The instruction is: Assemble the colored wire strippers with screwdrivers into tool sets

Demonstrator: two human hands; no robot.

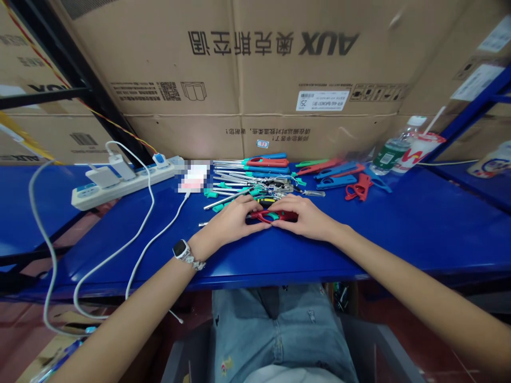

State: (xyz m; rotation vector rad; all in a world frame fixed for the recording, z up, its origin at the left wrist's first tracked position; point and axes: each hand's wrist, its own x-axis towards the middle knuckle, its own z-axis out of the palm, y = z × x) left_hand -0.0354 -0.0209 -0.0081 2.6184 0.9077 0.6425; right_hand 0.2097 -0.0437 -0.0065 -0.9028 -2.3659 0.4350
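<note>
Pinched red handle (283, 215) at its nine-o'clock end with left hand (235, 218), three-o'clock end with right hand (306, 215).

Held just off centre, toward five o'clock; seemed light, stiff, perhaps slick, best gripped by the thicker three-o'clock end.

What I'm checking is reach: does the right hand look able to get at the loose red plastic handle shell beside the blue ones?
Probably yes: bare blue tabletop lies between the right hand and that red shell, though it holds a red-and-green plastic handle, likely to be released first.
</note>
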